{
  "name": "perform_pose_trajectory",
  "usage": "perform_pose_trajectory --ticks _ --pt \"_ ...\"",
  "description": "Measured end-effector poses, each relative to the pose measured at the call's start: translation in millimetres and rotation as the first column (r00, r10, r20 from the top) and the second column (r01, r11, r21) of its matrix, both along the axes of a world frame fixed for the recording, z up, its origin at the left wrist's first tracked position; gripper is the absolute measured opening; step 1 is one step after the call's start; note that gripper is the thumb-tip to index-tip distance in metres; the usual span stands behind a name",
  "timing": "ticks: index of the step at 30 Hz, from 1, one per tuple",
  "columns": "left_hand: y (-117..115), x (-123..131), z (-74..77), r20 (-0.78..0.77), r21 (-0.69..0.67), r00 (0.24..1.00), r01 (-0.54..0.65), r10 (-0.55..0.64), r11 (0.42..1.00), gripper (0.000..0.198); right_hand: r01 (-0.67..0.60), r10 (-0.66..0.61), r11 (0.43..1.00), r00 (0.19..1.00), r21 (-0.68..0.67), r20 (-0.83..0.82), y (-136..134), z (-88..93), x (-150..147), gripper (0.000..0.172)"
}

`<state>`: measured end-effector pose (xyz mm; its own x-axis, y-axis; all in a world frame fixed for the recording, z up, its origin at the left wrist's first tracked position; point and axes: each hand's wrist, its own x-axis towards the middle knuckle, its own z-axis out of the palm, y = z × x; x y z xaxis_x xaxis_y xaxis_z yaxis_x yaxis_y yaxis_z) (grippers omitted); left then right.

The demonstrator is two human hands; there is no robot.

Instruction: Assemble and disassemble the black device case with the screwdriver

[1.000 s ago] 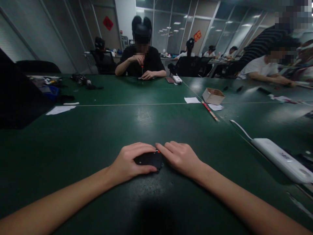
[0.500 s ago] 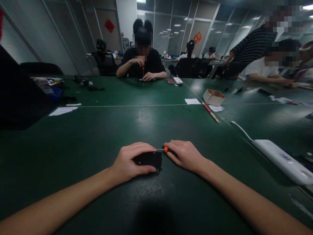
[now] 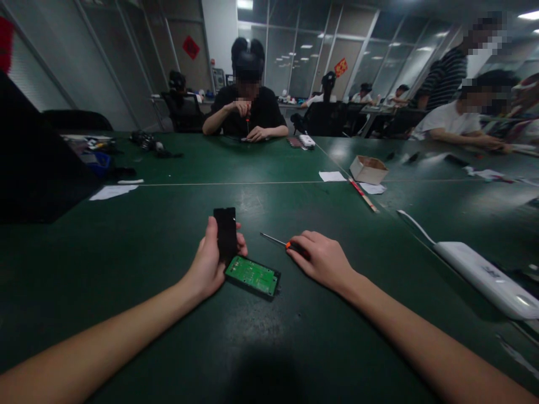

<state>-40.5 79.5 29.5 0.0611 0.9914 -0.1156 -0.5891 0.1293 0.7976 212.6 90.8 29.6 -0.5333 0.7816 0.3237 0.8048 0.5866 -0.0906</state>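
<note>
Directly ahead on the worktop: green circuit board in a black housing, board side up, long axis slanting from far left to near right. Left hand is nearer, right beside the housing's left end; whether it touches, cannot tell. That hand grips a black cover plate, raised, long axis roughly crosswise to the board's. Right hand, well clear to the right, curls round a screwdriver; shaft points left, passing beyond the board's far edge. Farther off: open box, co-worker opposite.
</note>
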Motion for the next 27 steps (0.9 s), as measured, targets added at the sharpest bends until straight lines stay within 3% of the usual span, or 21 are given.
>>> perform_pose_trajectory --ticks 4,10,14,17,20,22,24,27 --pt "13.3 -7.4 -5.3 0.196 -0.112 0.979 0.079 -0.056 0.991 0.05 -0.047 0.047 0.999 0.998 0.022 -0.032 0.3 2.0 -2.2 0.026" --pt "18.2 -8.3 -4.9 0.125 -0.121 0.992 0.049 -0.034 0.991 0.068 -0.163 0.171 0.983 0.981 0.087 -0.094 -0.1 5.2 -2.2 0.029" --pt "15.2 -9.7 0.7 0.101 -0.129 0.995 0.0 0.014 0.992 0.064 -0.24 0.251 0.967 0.951 0.08 -0.181 -10.3 3.5 -2.5 0.032" --pt "13.7 -10.9 2.0 0.087 -0.107 0.996 -0.027 0.036 0.994 0.044 -0.283 0.259 0.959 0.907 -0.024 -0.333 -28.3 0.9 -14.6 0.057" --pt "12.0 -9.7 3.1 0.074 -0.117 0.997 0.016 -0.008 0.993 0.021 -0.264 0.207 0.952 0.928 -0.156 -0.31 -45.7 -0.8 -35.3 0.088" --pt "9.9 -8.4 4.3 0.064 -0.122 0.997 0.051 -0.043 0.991 0.016 -0.215 0.156 0.958 0.946 -0.188 -0.285 -51.6 -1.3 -46.3 0.078" --pt "7.6 -7.3 5.2 0.043 -0.108 0.997 0.071 -0.067 0.992 0.024 -0.174 0.102 0.961 0.945 -0.215 -0.309 -52.0 -1.7 -50.9 0.057" --pt "5.9 -6.6 5.2 0.002 -0.062 0.996 0.091 -0.091 0.994 0.026 -0.215 0.023 0.917 0.869 -0.336 -0.493 -46.1 -2.4 -45.8 0.042"
